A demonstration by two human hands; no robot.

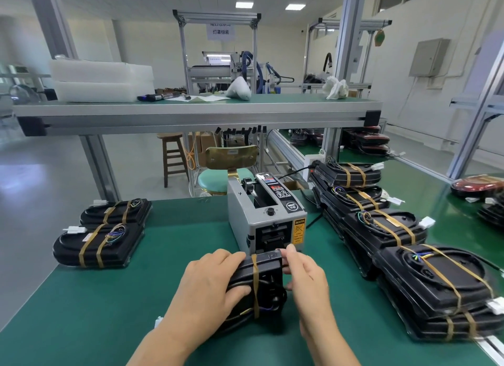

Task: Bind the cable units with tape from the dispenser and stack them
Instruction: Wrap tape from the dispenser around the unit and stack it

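Black cable unit (268, 267), taped once, lies at the worktop's (81, 311) front edge before the tape dispenser (245, 215); left hand (210, 281) grips it, right hand (308, 278) pinches its right side.

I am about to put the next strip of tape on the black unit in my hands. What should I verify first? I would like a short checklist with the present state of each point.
1. Grip: left hand and right hand hold the black cable unit from both sides: ok.
2. First brown tape band wrapped across the unit: ok.
3. Second band, as on the bound black units at the left: missing, not ok.
4. Grey tape dispenser outlet directly behind the unit: ok.
5. Fresh strip ready at the outlet: cannot tell.
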